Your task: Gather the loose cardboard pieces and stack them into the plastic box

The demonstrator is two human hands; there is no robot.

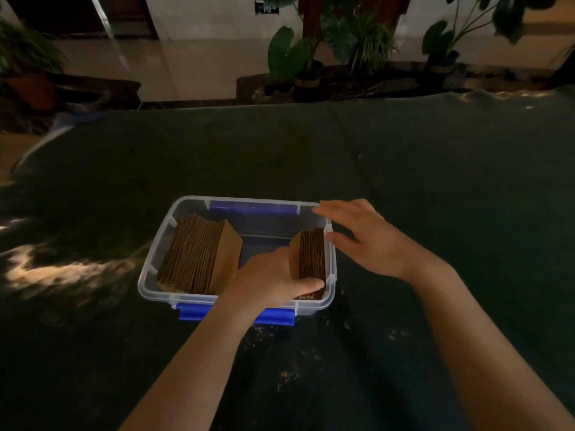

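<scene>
A clear plastic box point(149, 269) with blue latches sits on the dark table cover. Inside, a big stack of brown cardboard pieces point(194, 253) stands on edge against the left wall. A smaller stack of cardboard pieces point(311, 255) stands on edge against the right wall. My left hand point(270, 279) grips this smaller stack from its left side, thumb wrapped across its near end. My right hand point(364, 236) hovers over the box's right rim with fingers spread, holding nothing.
The dark green cover point(435, 181) spreads over the whole table, with small crumbs of cardboard point(286, 374) near the front. Potted plants point(298, 57) and a tiled floor lie beyond the far edge.
</scene>
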